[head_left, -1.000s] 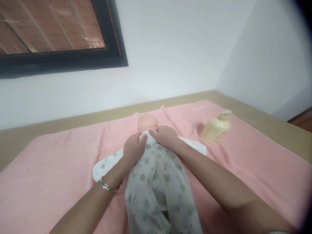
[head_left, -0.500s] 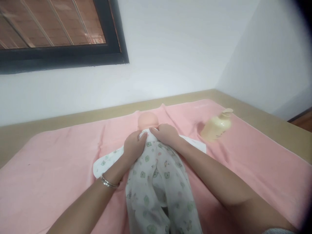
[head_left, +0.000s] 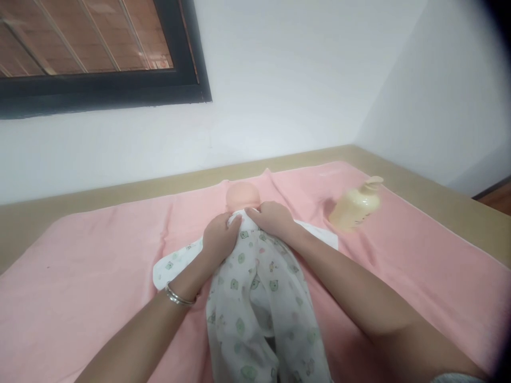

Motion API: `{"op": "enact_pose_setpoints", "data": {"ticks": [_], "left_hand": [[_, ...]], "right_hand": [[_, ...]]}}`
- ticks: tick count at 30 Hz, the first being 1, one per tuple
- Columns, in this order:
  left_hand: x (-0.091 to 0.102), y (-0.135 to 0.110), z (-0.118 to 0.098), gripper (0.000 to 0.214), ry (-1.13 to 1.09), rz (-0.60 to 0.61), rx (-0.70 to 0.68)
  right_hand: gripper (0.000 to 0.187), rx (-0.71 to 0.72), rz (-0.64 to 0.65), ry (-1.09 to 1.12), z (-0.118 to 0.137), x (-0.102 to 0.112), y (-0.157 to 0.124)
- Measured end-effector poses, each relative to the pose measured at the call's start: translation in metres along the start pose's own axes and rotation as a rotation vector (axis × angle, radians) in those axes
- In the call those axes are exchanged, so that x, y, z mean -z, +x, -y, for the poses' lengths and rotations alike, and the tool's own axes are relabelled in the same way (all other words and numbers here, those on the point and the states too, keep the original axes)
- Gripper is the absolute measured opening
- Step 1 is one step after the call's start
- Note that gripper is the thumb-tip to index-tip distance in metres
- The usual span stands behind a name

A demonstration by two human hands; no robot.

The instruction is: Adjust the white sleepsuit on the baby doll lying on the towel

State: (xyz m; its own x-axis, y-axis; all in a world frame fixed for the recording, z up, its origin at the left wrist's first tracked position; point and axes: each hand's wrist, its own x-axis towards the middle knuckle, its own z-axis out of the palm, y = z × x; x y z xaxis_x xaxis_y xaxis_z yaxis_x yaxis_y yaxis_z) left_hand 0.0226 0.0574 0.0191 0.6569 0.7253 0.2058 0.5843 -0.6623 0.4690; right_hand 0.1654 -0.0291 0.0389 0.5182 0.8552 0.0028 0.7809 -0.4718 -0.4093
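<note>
A pair of white baby pants with small green prints hangs toward me, its two legs reaching the lower edge of view. My left hand is closed on the left side of the waistband, thumb on top. On the opposite side my right hand grips the waistband the same way. Just beyond both hands shows the smooth, flesh-coloured head of a doll. White printed sleeves spread out to either side beneath my arms. Most of the doll's body is hidden behind the pants and hands.
A pale yellow bottle with a pump-like top leans at the right on the pink blanket. The blanket lies over a tan surface that meets white walls. A dark-framed window is at upper left.
Almost nothing differs. Both hands keep the same hold on the pants, and the view has shifted very slightly.
</note>
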Motion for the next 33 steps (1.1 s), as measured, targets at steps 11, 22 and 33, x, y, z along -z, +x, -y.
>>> {"op": "enact_pose_setpoints", "data": {"ticks": [11, 22, 33], "left_hand": [[-0.0008, 0.0008, -0.0001, 0.044, -0.011, 0.0, 0.01], [-0.0001, -0.0003, -0.0006, 0.043, -0.016, 0.005, 0.011], [-0.0011, 0.0007, -0.0003, 0.044, 0.002, 0.005, 0.021]], "right_hand": [[0.057, 0.015, 0.008, -0.007, -0.0025, -0.0022, 0.002], [0.056, -0.002, 0.003, -0.006, -0.0006, -0.0005, 0.0006], [0.057, 0.002, 0.01, 0.0, -0.0009, -0.0004, 0.0004]]}}
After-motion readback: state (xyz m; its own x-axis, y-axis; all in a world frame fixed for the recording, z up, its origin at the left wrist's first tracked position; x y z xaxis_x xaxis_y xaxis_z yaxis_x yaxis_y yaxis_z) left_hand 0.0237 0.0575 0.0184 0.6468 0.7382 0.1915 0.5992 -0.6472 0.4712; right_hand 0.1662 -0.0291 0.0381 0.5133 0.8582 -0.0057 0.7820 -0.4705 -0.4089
